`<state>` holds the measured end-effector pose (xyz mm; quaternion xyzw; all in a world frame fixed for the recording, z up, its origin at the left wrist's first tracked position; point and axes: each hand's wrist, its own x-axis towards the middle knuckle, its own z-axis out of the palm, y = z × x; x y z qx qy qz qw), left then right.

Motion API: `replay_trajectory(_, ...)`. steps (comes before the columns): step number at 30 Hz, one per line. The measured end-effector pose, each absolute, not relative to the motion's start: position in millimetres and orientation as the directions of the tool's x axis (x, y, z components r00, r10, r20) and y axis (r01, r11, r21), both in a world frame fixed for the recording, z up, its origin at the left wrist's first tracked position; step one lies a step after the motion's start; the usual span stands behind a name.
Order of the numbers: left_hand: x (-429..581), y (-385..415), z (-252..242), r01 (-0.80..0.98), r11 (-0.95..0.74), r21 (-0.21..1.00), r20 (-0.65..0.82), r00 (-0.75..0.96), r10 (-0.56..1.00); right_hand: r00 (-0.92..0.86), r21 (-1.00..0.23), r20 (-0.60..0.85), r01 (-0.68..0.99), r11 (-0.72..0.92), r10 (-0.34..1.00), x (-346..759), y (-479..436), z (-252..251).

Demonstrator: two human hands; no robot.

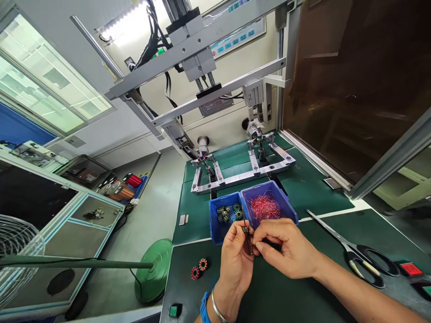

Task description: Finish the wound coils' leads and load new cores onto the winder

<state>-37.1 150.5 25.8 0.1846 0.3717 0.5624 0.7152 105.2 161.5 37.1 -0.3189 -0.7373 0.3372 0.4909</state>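
Small metal core [245,230] is held by closed fingers of left hand [237,255]; right hand [286,246] is pinched alongside, contents indiscernible.

Scissors [350,249] right of bins [218,232]; fixture [235,179] behind.

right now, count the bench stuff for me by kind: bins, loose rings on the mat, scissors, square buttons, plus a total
Bins: 2
Loose rings: 2
Scissors: 1
Square buttons: 3
Total: 8
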Motion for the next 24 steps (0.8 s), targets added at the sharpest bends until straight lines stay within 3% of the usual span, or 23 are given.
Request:
replay_trajectory(6, -34.4, 150.2, 26.5, -0.650, 0.296, 0.700, -0.331, 0.072, 0.941, -0.121, -0.773, 0.579, 0.232, 0.590, 0.806, 104.3, 163.1, 33.6)
replay_trajectory(17, -36.1, 150.0, 20.6, -0.582, 0.179, 0.793, -0.262, -0.060, 0.963, -0.097, -0.454, 0.823, 0.478, 0.751, 0.560, 94.4, 164.5, 23.1)
replay_trajectory(24, -37.4, 150.0, 14.5, -0.519, 0.103, 0.849, -0.190, -0.118, 0.975, -0.108, -0.479, 0.809, 0.448, 0.755, 0.578, 95.8, 162.9, 26.7)
